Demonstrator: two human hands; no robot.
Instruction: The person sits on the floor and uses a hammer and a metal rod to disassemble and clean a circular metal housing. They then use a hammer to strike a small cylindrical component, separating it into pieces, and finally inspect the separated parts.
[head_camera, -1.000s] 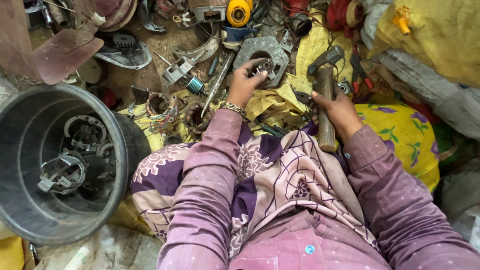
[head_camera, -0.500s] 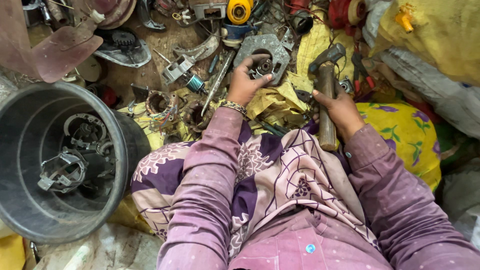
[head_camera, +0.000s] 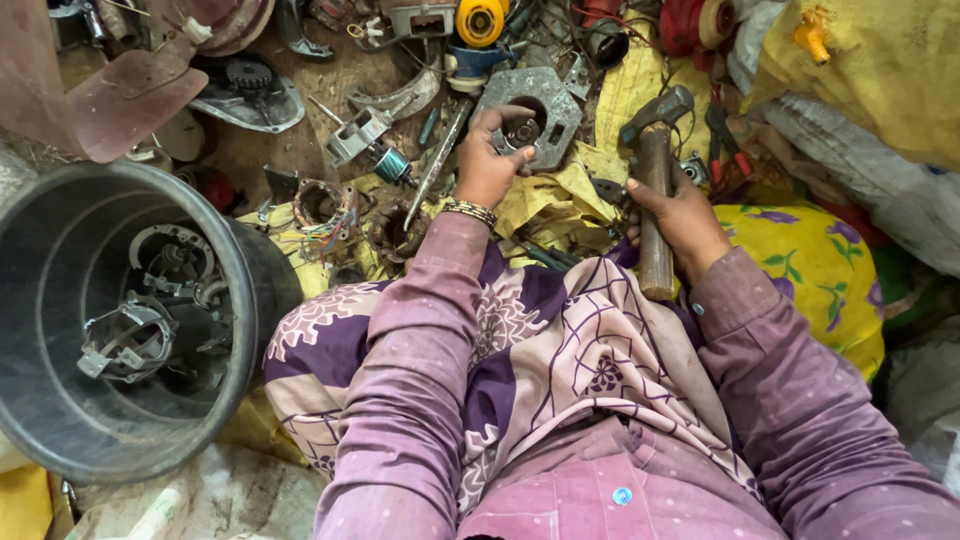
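Among the scrap on the floor, the grey metal housing plate (head_camera: 535, 115) is now gripped at its round hole by the closed left hand (head_camera: 490, 160), shifted slightly from before, while the hammer (head_camera: 655, 190) stays clenched upright in the right hand (head_camera: 685, 215), unswung.

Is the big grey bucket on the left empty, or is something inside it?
Not empty. The grey bucket stands upright and open, and several round metal parts lie on its bottom.
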